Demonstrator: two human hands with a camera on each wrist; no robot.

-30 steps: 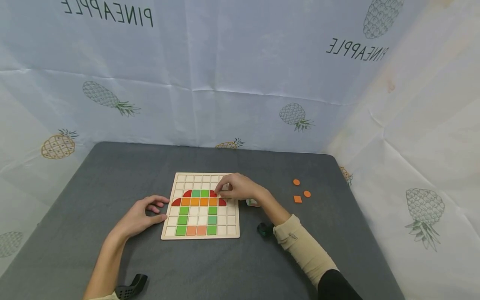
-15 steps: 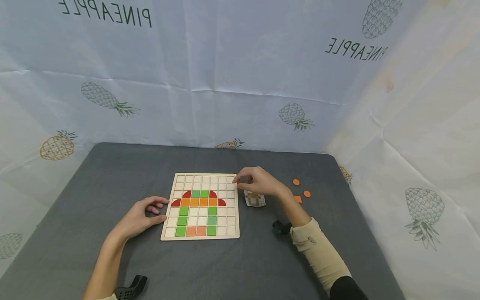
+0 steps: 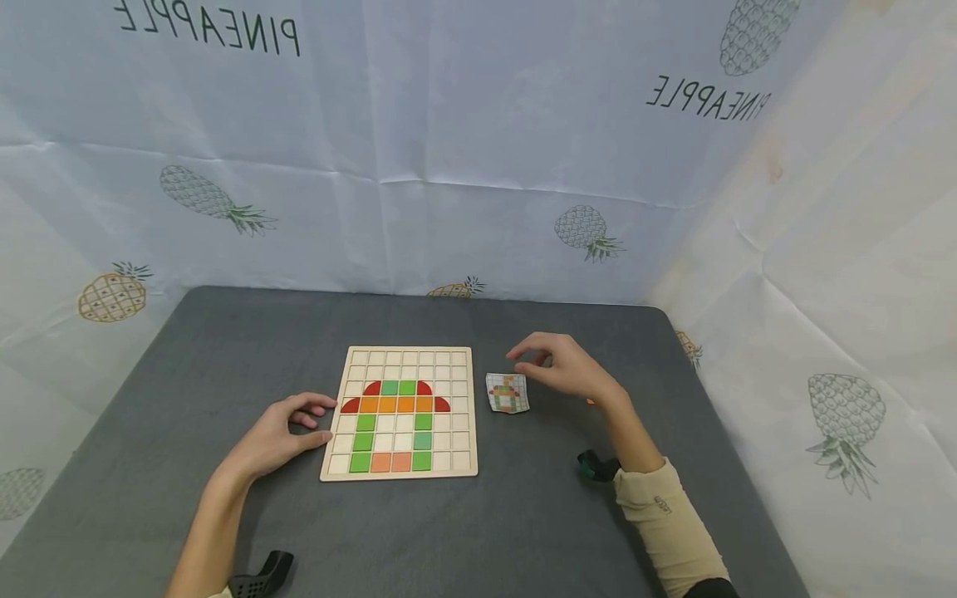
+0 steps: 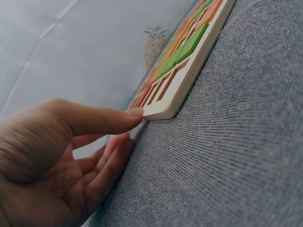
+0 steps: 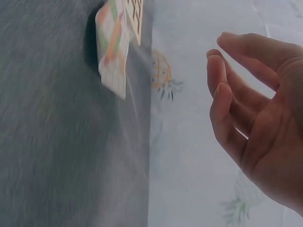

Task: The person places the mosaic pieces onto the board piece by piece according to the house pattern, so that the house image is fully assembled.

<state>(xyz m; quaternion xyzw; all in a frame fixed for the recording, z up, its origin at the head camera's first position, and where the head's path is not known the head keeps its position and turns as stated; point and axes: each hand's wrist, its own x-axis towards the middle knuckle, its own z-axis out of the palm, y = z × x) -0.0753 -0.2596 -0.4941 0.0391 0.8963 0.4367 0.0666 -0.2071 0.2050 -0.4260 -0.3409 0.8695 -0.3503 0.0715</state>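
Note:
A wooden grid board (image 3: 458, 432) lies on the table, with red quarter-round, orange, green and salmon tiles set in its squares. My left hand (image 3: 279, 434) rests at the board's left edge; in the left wrist view its thumb (image 4: 111, 120) touches the rim near a corner, fingers loosely bent. Right of the board lies a small creased paper card (image 3: 507, 393) printed with a coloured grid pattern. Just beyond that card, my right hand (image 3: 564, 364) hovers with nothing in it, its fingers loosely bent and apart in the right wrist view. It mostly hides an orange tile (image 3: 591, 402).
The grey cloth-covered table (image 3: 419, 540) meets a pineapple-print curtain (image 3: 463, 232) at its back edge. Black wrist devices show on both arms, the left one (image 3: 262, 575) low in view and the right one (image 3: 596, 467) above the table.
My right hand has left the red tile on the board and moved right, past the card, uncovering it and now covering the loose orange tiles. The left hand stays put.

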